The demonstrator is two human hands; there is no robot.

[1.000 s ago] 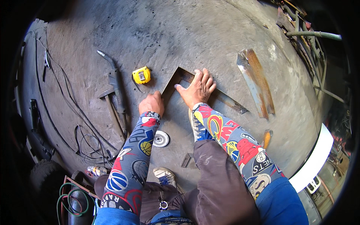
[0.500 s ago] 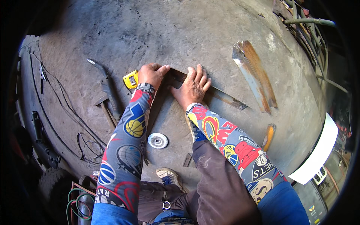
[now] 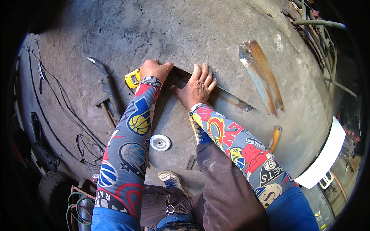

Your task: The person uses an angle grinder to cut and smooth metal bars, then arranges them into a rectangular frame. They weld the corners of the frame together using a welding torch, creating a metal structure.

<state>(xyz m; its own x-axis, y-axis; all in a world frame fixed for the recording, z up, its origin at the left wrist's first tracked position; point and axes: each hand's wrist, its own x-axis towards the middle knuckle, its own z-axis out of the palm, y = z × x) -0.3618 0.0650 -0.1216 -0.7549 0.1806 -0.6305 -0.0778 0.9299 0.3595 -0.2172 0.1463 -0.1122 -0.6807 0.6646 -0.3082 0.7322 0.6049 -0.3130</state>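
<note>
Head view shows me a steel corner (image 3: 233, 99), lying on the concrete floor (image 3: 216, 34) in front of the person, under both hands. One leg goes out to the right; the other goes down, partly hidden behind the patterned left sleeve (image 3: 131, 127).

By my judgement, the two legs are already brought to meet, and the handling of them is not finished. Whether they are fixed together, I cannot tell.

The left hand (image 3: 153, 71) has its fingers folded, with the thumb at the meeting point; I cannot tell what it pinches beneath. The right hand (image 3: 197, 87) lies across the right leg, thumb well apart from the fingers; whether it squeezes or only presses, I cannot tell.

The legs are thin, straight and dark, with a rough, rusty look toward the free end. Just beside the left hand sits a yellow tape measure (image 3: 132, 78). Farther left lie a black torch (image 3: 110, 92) with a bent metal neck and a hammer (image 3: 104, 101). A round grey disc (image 3: 160, 142) lies flat near the sleeve. To the right, a folded metal piece (image 3: 262, 77) shows one bluish-grey side and one brown, rusted side.
</note>
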